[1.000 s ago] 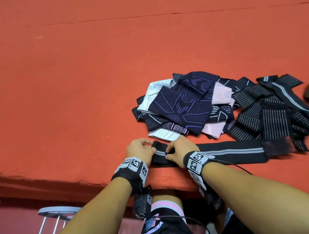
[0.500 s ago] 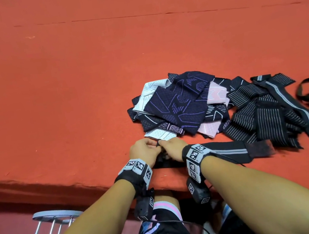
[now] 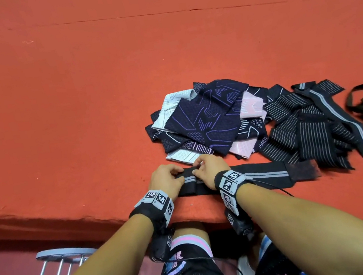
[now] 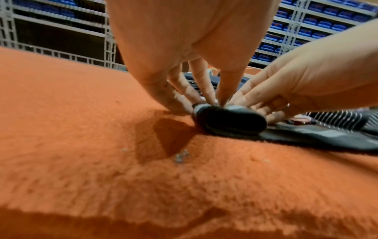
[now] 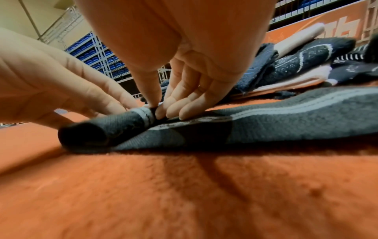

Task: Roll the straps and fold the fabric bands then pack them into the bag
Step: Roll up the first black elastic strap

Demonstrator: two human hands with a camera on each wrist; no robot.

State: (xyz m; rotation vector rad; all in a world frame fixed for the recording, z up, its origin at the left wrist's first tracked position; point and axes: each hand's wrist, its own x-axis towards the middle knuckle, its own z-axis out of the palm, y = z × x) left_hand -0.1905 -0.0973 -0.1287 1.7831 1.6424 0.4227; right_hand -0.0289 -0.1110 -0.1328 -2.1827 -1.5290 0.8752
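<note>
From the head view, the left hand [image 3: 167, 179] and right hand [image 3: 209, 170] meet, pinching a black strap [image 3: 262, 175] at the orange counter's [image 3: 75, 106] near edge. Left wrist view: fingertips [image 4: 222, 101] clamp the rolled end. Right wrist view: the strap's tail lies flat rightward.

Your left hand [image 3: 167, 179] and right hand [image 3: 209, 170] sat close together, knuckles up, both forearms reaching forward from the bottom of the head view. Your left fingers [image 4: 201, 84] pointed steeply down, tips bunched and pinching the rolled end of the strap [image 3: 262, 173]. Your right fingers [image 5: 184, 97] curled down against that same roll, thumb tip pressed on its top. Marker-covered bands circled both wrists.
</note>
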